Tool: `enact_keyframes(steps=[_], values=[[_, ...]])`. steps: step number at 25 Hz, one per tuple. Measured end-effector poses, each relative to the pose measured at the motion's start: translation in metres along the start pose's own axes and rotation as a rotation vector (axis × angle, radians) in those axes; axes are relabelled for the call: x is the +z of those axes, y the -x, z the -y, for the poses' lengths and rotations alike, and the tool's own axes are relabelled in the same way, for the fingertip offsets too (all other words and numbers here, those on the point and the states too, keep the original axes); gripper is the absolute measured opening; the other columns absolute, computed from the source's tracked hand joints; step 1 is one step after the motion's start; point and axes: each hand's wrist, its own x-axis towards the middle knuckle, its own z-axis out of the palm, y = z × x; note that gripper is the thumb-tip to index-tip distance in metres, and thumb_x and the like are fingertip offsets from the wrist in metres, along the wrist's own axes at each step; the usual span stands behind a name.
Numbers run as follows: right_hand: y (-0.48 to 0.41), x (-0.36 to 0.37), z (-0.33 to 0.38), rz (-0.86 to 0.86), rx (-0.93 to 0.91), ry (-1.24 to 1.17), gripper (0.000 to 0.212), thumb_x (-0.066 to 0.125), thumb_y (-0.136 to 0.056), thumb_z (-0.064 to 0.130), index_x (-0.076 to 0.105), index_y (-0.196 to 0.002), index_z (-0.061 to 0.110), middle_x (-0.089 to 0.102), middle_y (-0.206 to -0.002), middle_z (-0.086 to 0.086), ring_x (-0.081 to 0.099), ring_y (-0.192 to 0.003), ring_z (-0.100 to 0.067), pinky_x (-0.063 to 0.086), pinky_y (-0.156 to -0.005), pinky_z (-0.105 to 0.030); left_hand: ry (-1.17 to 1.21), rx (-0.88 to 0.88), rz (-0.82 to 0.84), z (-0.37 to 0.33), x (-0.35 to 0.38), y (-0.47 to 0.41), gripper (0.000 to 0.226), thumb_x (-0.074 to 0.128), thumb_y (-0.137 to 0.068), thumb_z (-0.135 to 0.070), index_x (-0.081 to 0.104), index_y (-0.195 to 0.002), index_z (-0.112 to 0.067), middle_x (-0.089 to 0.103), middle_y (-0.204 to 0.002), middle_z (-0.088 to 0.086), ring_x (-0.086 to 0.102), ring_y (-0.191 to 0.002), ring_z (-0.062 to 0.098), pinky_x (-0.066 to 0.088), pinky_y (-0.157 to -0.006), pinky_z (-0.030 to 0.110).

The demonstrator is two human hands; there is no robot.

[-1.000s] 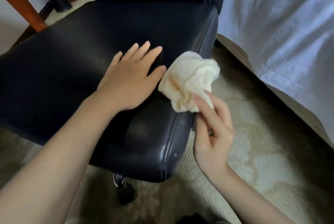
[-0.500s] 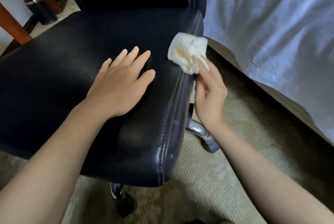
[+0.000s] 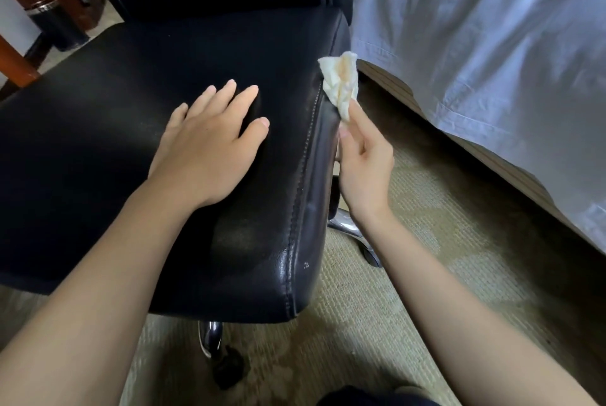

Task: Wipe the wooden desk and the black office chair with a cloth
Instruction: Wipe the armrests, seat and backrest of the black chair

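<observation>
Grip: right hand (image 3: 364, 163) pinches the lower corner of the cloth (image 3: 341, 84) between thumb and fingertips.
Cloth: pale, crumpled, stained orange-brown, and pressed against the right side edge of the chair seat (image 3: 131, 117), near its back corner beside the stitched seam.
Other hand: left hand (image 3: 210, 149) lies flat on the seat top near the right edge, fingers straight and spread, holding nothing.
Underneath: chrome base leg (image 3: 347, 228) shows below the seat's right edge, on patterned carpet (image 3: 426, 274).
Around: white bedsheet (image 3: 492, 44) hangs just beside the chair; wooden desk leg (image 3: 14, 64) and dark bin (image 3: 54, 23) stand far left.
</observation>
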Motion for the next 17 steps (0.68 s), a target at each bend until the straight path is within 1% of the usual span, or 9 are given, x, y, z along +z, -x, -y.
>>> enact_keyframes(steps=[2,4,6,7,9,11,14,15,17], values=[[0.025,-0.006,0.005,0.004,-0.052,-0.028,0.045,0.050,-0.094,0.002,0.050,-0.126,0.035,0.058,-0.108,0.026,0.057,-0.100,-0.001,0.044,-0.094,-0.021,-0.016,0.001,-0.009,0.000,0.000,0.000,0.054,0.022,-0.098,-0.045,0.016,-0.151,-0.034,0.008,-0.160,-0.010,0.002,-0.147,0.009,0.003,-0.119,0.037],[0.053,-0.013,0.008,0.024,-0.065,-0.088,0.045,0.052,-0.094,0.001,0.051,-0.121,0.037,0.058,-0.117,0.024,0.057,-0.114,-0.007,0.044,-0.101,-0.024,-0.028,0.000,-0.012,0.001,0.000,0.000,0.054,0.022,-0.099,-0.045,0.015,-0.151,-0.034,0.008,-0.160,-0.009,0.002,-0.147,0.009,0.003,-0.119,0.037],[0.084,-0.021,0.006,0.066,-0.108,-0.140,0.041,0.053,-0.093,0.001,0.054,-0.125,0.027,0.061,-0.120,0.012,0.058,-0.115,-0.007,0.046,-0.098,-0.024,-0.036,-0.009,-0.005,0.001,0.000,0.000,0.054,0.021,-0.098,-0.045,0.014,-0.151,-0.034,0.007,-0.160,-0.008,0.002,-0.147,0.010,0.003,-0.119,0.038],[0.098,-0.025,0.003,0.092,-0.158,-0.157,0.040,0.053,-0.092,0.000,0.056,-0.127,0.021,0.062,-0.118,0.008,0.060,-0.107,-0.004,0.048,-0.091,-0.022,-0.047,-0.009,0.008,0.002,0.000,0.000,0.055,0.019,-0.098,-0.046,0.014,-0.151,-0.033,0.006,-0.160,-0.007,0.001,-0.147,0.011,0.004,-0.119,0.039],[0.118,-0.032,-0.003,0.150,-0.327,-0.119,0.041,0.051,-0.090,-0.004,0.061,-0.125,0.015,0.061,-0.113,0.001,0.060,-0.092,-0.006,0.048,-0.076,-0.024,-0.111,0.021,0.046,0.004,0.000,0.001,0.065,0.009,-0.091,-0.054,0.017,-0.151,-0.030,0.004,-0.161,-0.005,0.001,-0.147,0.014,0.005,-0.119,0.042],[0.126,-0.037,-0.007,0.218,-0.558,-0.028,0.037,0.050,-0.086,-0.007,0.061,-0.118,0.010,0.057,-0.118,-0.006,0.057,-0.101,-0.018,0.045,-0.084,-0.030,-0.146,0.042,0.069,0.007,-0.002,0.002,0.081,0.000,-0.078,-0.057,0.021,-0.150,-0.027,0.003,-0.161,-0.004,0.000,-0.148,0.017,0.006,-0.118,0.043],[0.120,-0.041,-0.003,0.263,-0.779,0.013,0.025,0.055,-0.092,0.019,0.063,-0.112,0.006,0.055,-0.118,-0.012,0.053,-0.110,-0.033,0.042,-0.095,-0.041,-0.193,0.071,0.087,0.009,-0.003,0.003,0.083,0.004,-0.075,-0.052,0.025,-0.149,-0.020,0.001,-0.161,-0.002,-0.001,-0.148,0.020,0.006,-0.117,0.046],[0.117,-0.039,-0.001,0.256,-0.819,0.017,0.030,0.057,-0.092,0.029,0.064,-0.109,0.006,0.056,-0.115,-0.011,0.054,-0.109,-0.033,0.042,-0.094,-0.043,-0.210,0.084,0.093,0.008,-0.003,0.004,0.083,0.005,-0.075,-0.052,0.026,-0.148,-0.019,0.001,-0.161,-0.001,-0.002,-0.148,0.021,0.006,-0.117,0.047],[0.111,-0.036,0.003,0.210,-0.877,0.037,0.029,0.062,-0.089,0.036,0.067,-0.101,0.010,0.059,-0.107,-0.008,0.057,-0.102,-0.031,0.043,-0.094,-0.041,-0.204,0.074,0.102,0.008,-0.003,0.004,0.082,0.006,-0.076,-0.052,0.023,-0.150,-0.020,0.000,-0.161,-0.001,-0.002,-0.148,0.020,0.005,-0.117,0.046]])
